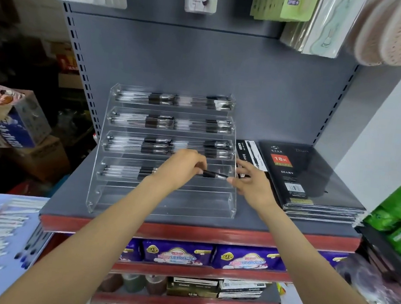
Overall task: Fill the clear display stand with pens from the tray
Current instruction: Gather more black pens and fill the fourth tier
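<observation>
Head view. My left hand pinches the dark grip end of a pen with curled fingers; my right hand meets the pen's tip with thumb and forefinger, its other fingers loosely extended. The pen lies level over the right half of the fourth tier of the clear display stand.

The stand has five stepped troughs. The three far tiers hold pens along their full width. The fourth tier holds pens in its left half only. The nearest tier shows bare acrylic.

The tray, blue, sits at lower left, below the shelf's level, with white-barrelled pens lying in rows; it is blurred.

The stand rests on a grey shelf with a red front lip. Open shelf surface lies left of the stand and along its near edge. At right, a stack of black diaries sits near the stand's side wall, with a dark pen box between them.
</observation>
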A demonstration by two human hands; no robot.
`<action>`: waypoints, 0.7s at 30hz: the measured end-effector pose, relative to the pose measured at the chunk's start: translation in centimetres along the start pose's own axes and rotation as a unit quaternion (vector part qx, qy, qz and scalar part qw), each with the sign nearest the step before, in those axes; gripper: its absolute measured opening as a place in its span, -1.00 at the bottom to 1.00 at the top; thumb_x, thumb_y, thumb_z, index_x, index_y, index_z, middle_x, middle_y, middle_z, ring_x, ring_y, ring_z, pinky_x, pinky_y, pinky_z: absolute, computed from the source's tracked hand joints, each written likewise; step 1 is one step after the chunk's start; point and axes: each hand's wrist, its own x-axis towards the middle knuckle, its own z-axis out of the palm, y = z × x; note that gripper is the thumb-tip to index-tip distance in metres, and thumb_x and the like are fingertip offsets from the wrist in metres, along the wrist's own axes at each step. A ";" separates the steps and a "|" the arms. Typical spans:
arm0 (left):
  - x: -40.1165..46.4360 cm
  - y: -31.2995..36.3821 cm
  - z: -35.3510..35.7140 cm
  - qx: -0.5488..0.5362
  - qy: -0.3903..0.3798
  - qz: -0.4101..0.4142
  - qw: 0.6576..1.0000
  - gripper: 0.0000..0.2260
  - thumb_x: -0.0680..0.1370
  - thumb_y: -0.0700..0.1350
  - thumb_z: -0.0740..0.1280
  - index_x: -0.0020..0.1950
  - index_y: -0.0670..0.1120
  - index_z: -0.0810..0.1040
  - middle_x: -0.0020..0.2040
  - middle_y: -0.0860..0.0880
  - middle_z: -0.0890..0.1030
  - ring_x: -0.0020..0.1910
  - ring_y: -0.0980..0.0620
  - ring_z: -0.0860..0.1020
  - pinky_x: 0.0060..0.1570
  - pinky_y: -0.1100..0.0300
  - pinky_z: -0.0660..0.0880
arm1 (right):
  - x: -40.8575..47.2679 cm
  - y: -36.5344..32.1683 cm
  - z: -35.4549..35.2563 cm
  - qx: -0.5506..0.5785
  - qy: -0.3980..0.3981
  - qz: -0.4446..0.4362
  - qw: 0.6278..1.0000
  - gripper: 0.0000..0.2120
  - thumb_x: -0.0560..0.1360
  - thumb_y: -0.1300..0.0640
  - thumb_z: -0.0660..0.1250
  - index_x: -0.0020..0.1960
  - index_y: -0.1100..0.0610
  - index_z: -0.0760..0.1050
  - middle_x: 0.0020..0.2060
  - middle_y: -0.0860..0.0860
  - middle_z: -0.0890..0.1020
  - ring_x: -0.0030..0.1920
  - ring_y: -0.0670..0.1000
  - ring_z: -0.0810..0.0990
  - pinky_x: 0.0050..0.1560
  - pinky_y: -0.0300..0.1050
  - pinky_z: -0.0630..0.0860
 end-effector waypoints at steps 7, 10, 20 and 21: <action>1.0 0.8 0.1 0.107 -0.010 -0.016 0.994 -0.86 0.52 -0.18 0.34 0.05 -0.08 0.63 0.03 -0.05 0.65 0.02 -0.07 0.58 -0.07 0.14 0.49 | -0.1 0.0 0.0 -0.005 0.002 0.008 1.000 -0.43 0.47 0.23 0.38 0.43 0.07 0.28 0.19 0.03 0.54 -0.01 0.03 0.60 0.09 -0.08 0.54; 1.4 1.3 0.3 0.166 -0.011 -0.023 0.986 -0.86 0.52 -0.23 0.33 0.04 -0.08 0.60 0.03 -0.10 0.61 -0.03 -0.12 0.58 -0.19 0.17 0.41 | -0.2 -0.2 0.0 -0.019 0.007 0.009 1.000 -0.46 0.47 0.23 0.38 0.40 0.08 0.32 0.19 0.03 0.54 0.02 0.05 0.60 0.13 -0.02 0.54; -2.1 -0.9 -0.9 -0.094 0.098 -0.009 0.991 -0.75 0.54 -0.14 0.32 0.23 -0.04 0.51 0.13 0.01 0.54 -0.02 0.08 0.54 0.08 0.14 0.50 | -2.2 -2.2 2.2 -0.141 0.146 -0.106 0.973 -0.65 0.50 0.21 0.34 0.28 0.13 0.45 0.15 0.00 0.52 -0.02 -0.09 0.49 0.03 -0.33 0.40; -3.0 -1.3 -1.2 -0.119 0.127 -0.011 0.985 -0.76 0.54 -0.15 0.32 0.21 -0.03 0.52 0.10 0.03 0.54 -0.05 0.11 0.52 0.06 0.20 0.48 | -2.5 -2.8 2.9 -0.136 0.149 -0.121 0.972 -0.69 0.50 0.23 0.33 0.24 0.14 0.48 0.11 0.00 0.52 -0.07 -0.09 0.50 -0.01 -0.41 0.41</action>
